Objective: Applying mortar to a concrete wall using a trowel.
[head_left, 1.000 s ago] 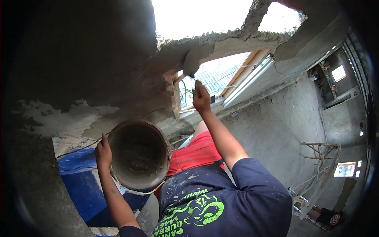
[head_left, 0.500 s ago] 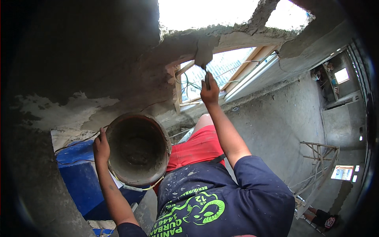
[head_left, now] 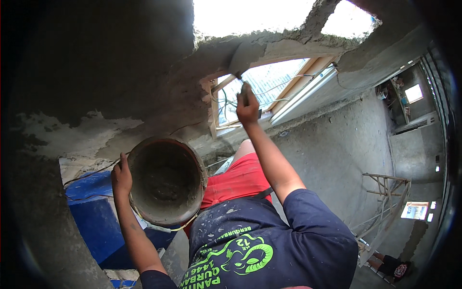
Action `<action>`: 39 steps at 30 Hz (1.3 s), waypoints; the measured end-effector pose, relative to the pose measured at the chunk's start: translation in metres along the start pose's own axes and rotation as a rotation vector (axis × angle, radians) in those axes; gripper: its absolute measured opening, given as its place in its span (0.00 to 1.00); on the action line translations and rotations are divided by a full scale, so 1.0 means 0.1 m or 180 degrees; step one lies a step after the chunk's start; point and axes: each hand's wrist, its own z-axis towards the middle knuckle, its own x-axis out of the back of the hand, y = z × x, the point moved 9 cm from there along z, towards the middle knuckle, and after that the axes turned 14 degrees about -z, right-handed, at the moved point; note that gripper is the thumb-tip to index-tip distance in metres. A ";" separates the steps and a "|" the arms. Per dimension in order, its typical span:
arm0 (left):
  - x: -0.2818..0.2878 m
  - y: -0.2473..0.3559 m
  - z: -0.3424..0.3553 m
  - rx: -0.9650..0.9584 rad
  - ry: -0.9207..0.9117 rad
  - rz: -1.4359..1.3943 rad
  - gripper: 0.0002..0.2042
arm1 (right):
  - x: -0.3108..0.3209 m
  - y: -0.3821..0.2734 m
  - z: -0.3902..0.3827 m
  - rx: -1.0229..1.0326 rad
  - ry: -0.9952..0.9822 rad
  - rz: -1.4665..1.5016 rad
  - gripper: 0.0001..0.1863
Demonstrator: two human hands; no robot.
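Observation:
A round bucket [head_left: 146, 149] with grey wet mortar inside is held in my left hand [head_left: 121, 174], whose fingers are at its left rim. My right hand [head_left: 248, 105] grips a trowel by its handle, raised to the upper middle. The trowel's grey blade [head_left: 240, 65] lies against a plastered edge [head_left: 279, 52] just below a bright broken opening. Right behind this hand is a timber-framed window opening [head_left: 317, 65] with loose wires and corrugated sheet outside.
Blue-painted blocks [head_left: 89, 216] are at lower left, with a cable running over them. On the right stand a scaffold frame [head_left: 390, 190] and a doorway with shelves [head_left: 399, 96]. A person in dark clothing [head_left: 392, 265] is at the lower right.
My right hand and trowel rose, shifted right, then moved back left along the plastered edge. My left hand and the bucket have moved slightly up and left.

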 end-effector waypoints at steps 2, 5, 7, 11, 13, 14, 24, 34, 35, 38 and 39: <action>0.02 -0.09 0.00 0.0035 -0.0024 -0.0053 0.45 | -0.25 0.07 -0.32 -0.0176 -0.0630 0.0169 0.27; 0.04 -0.05 -0.09 0.0117 0.0072 0.0154 0.44 | -0.22 0.07 -0.73 0.0263 -0.0989 0.0073 0.28; 0.05 0.05 -0.15 0.0060 0.0001 0.0020 0.43 | -0.14 0.08 -0.88 0.0183 -0.1257 0.0163 0.27; 0.06 -0.04 -0.10 -0.0057 -0.0037 -0.0109 0.41 | 0.04 -0.02 -0.51 0.0097 -0.0550 -0.0044 0.22; 0.09 -0.10 -0.05 0.0002 0.0027 -0.0069 0.42 | -0.01 -0.03 -0.29 0.0080 -0.0449 -0.0092 0.23; 0.07 -0.12 -0.02 0.0015 -0.0004 -0.0060 0.42 | -0.04 -0.07 -0.15 -0.0027 -0.0583 -0.0059 0.24; 0.03 0.04 -0.13 -0.0123 -0.0086 -0.0158 0.35 | 0.21 0.41 -1.42 -0.0655 -0.1956 0.0316 0.24; -0.14 0.28 -0.07 -0.0172 -0.0372 0.0017 0.36 | 0.61 -0.96 -0.37 -0.0280 -0.4090 0.0687 0.28; -0.18 0.31 -0.09 -0.0096 -0.0428 0.0102 0.36 | 0.61 -1.30 -0.18 0.0877 -0.4098 0.0258 0.26; -0.27 0.40 -0.10 -0.0351 -0.0394 0.0176 0.37 | 0.55 -1.87 0.06 0.1654 -0.4660 -0.0904 0.20; -0.29 0.49 -0.12 -0.0379 -0.0414 0.0177 0.37 | 0.55 -2.00 0.10 0.2301 -0.4310 -0.0766 0.16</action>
